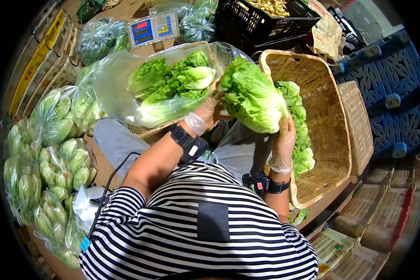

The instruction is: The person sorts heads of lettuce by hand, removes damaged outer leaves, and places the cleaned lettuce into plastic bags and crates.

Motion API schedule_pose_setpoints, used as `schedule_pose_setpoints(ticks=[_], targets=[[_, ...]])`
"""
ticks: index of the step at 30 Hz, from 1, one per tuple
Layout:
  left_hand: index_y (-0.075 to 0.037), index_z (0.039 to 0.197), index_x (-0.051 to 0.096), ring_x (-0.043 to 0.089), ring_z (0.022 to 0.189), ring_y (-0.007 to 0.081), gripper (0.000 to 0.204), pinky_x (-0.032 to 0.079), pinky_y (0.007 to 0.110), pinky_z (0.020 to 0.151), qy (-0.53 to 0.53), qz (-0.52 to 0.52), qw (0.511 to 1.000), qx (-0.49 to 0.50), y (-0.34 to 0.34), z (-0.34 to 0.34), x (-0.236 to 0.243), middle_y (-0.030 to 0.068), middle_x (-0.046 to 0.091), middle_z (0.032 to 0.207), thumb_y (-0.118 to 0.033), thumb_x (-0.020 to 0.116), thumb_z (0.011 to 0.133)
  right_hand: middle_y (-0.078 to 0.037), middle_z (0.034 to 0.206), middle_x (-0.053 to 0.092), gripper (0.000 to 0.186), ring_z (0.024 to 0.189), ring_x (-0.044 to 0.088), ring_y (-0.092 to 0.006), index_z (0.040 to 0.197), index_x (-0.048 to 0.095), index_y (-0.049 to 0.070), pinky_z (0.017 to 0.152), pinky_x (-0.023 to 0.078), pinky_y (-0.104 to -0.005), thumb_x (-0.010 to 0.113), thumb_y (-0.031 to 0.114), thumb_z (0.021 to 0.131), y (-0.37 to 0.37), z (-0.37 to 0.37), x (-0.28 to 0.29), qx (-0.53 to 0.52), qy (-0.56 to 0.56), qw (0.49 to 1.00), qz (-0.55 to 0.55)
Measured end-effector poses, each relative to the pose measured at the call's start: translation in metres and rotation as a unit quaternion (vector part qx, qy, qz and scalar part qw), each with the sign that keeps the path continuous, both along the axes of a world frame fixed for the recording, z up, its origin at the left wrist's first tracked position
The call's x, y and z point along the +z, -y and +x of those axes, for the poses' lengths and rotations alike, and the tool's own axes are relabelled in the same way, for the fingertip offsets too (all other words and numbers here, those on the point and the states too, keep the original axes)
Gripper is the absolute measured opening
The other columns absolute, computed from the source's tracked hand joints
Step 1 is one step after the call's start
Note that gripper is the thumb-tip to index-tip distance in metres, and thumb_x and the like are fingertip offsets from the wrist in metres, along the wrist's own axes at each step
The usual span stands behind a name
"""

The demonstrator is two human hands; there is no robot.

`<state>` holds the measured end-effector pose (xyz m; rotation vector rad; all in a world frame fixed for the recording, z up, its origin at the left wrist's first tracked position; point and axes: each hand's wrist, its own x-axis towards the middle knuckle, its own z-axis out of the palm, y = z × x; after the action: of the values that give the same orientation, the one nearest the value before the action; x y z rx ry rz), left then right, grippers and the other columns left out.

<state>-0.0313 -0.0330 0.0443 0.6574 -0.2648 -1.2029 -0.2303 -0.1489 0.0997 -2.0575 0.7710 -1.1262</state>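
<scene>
Your right hand (283, 144) grips the lettuce head (251, 95) from below, fingers wrapped around it, above the wicker basket's (329, 112) left rim; your left hand (205, 112) holds the clear bag (121, 79) open beside it.

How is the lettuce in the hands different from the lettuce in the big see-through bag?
The loose green lettuce head is bare and held up by the gloved right hand and left hand; the lettuce in the clear plastic bag is wrapped and lying on its side. The held one is a single head; the bag holds several. Both are leafy and bright green.
</scene>
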Motion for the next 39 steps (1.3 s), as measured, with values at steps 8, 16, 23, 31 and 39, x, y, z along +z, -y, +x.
schedule_pose_setpoints(ticks=[8,16,23,31,39], targets=[[-0.008,0.121,0.055,0.063,0.102,0.0218,0.047,0.056,0.046,0.083,-0.064,-0.035,0.997,-0.025,0.020,-0.004,-0.011,0.0073,0.063,0.114,-0.030,0.072,0.083,-0.008,0.089,0.065,0.019,0.085,0.059,-0.0193,0.104,0.063,0.003,0.075,0.047,-0.0258,0.061,0.014,0.088,0.013,0.002,0.001,-0.041,0.058,0.997,0.026],[-0.008,0.129,0.052,0.057,0.115,0.0257,0.049,0.048,0.048,0.097,-0.161,-0.063,0.985,0.012,0.016,-0.012,-0.040,0.0112,0.058,0.127,-0.036,0.061,0.090,-0.010,0.104,0.065,0.026,0.096,0.060,-0.0202,0.112,0.063,0.006,0.082,0.047,-0.0265,0.063,0.015,0.087,0.030,-0.015,-0.006,0.132,0.548,0.683,0.464],[-0.011,0.140,0.039,0.042,0.131,0.0223,0.049,0.032,0.039,0.112,-0.182,-0.263,0.946,-0.057,0.013,-0.011,-0.036,0.0057,0.042,0.144,-0.036,0.043,0.098,-0.012,0.130,0.049,0.053,0.116,0.049,-0.0222,0.133,0.043,0.006,0.102,0.033,-0.0361,0.054,0.037,0.092,0.029,-0.112,0.111,0.357,0.587,0.708,0.166],[-0.008,0.142,0.036,0.048,0.124,0.0183,0.057,0.043,0.034,0.102,0.057,-0.225,0.972,-0.041,-0.028,0.002,0.021,0.0083,0.047,0.138,-0.003,0.058,0.090,-0.008,0.143,0.042,0.087,0.132,0.040,-0.0238,0.145,0.032,0.009,0.109,0.034,-0.0408,0.076,0.041,0.077,-0.023,-0.005,-0.016,0.286,0.294,0.758,0.507],[-0.020,0.144,0.036,0.033,0.133,0.0317,0.088,0.025,0.044,0.112,0.275,-0.170,0.914,0.244,-0.037,0.019,0.074,0.0125,0.041,0.141,-0.032,0.078,0.067,-0.009,0.143,0.043,0.097,0.131,0.041,-0.0270,0.145,0.031,0.011,0.108,0.037,-0.0448,0.078,0.051,0.070,-0.032,0.016,-0.006,0.227,0.269,0.813,0.464]])
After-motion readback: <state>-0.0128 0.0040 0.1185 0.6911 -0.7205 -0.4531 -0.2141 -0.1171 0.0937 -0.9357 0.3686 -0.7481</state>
